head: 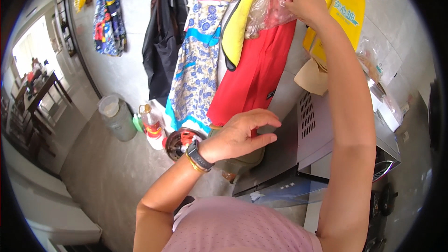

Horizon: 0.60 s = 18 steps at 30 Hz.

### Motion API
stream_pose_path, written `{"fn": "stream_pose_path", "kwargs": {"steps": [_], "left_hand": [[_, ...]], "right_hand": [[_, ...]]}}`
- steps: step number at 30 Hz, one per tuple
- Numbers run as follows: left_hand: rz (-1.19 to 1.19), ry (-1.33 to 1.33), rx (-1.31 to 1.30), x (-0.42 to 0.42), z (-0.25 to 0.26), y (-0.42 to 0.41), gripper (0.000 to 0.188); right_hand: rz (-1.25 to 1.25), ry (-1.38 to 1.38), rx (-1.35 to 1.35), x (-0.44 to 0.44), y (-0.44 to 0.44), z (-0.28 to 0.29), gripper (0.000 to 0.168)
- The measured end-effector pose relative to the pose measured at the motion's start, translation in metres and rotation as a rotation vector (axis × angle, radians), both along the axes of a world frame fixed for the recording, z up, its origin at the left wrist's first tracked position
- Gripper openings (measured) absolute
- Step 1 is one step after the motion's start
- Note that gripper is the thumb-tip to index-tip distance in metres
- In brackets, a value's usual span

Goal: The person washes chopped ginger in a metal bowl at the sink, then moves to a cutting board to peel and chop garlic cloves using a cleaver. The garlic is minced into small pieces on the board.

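Note:
High on the tiled wall, my right hand (308, 5) has its fingers closed at the edge of a crumpled clear plastic bag (267, 7). The bag hangs over a red apron (250, 73), beside a yellow cloth with black trim (235, 31). My left hand (238, 136), with a black watch (197, 155) and a gold bangle at the wrist, is held in mid-air before the lower end of the apron. Its thumb and fingers are apart, with nothing between them. A blue-flowered apron (199, 59) and a black apron (161, 42) hang further left.
A yellow tissue pack (343, 17) hangs right of the bag. Below it stands a grey metal cabinet (315, 122) with vent slots. On the floor are a lidded bin (120, 122), an oil bottle (151, 122) and a dark round pot (175, 147).

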State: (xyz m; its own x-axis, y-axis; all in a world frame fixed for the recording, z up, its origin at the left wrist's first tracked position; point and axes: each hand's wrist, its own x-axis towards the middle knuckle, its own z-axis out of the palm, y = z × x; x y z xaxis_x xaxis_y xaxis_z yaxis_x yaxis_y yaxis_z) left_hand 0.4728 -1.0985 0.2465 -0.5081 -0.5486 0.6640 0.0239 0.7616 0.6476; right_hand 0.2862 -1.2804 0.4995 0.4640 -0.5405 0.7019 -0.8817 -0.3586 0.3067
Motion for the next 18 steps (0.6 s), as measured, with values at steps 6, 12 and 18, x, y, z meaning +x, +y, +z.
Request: {"fn": "stream_pose_path", "kwargs": {"steps": [6,12,18], "left_hand": [[-0.179,0.223,0.439,0.002,0.019,-0.099,0.033],[-0.255,0.431,0.745,0.004,0.044,-0.158,0.044],[-0.302,0.43,0.811,0.008,0.052,-0.182,0.057]], "right_hand": [[-0.011,-0.208,0.16,0.011,0.009,0.018,0.045],[-0.124,-0.086,0.156,0.004,-0.003,0.002,0.026],[0.459,-0.953,0.443,-0.036,0.041,0.038,0.01]]}}
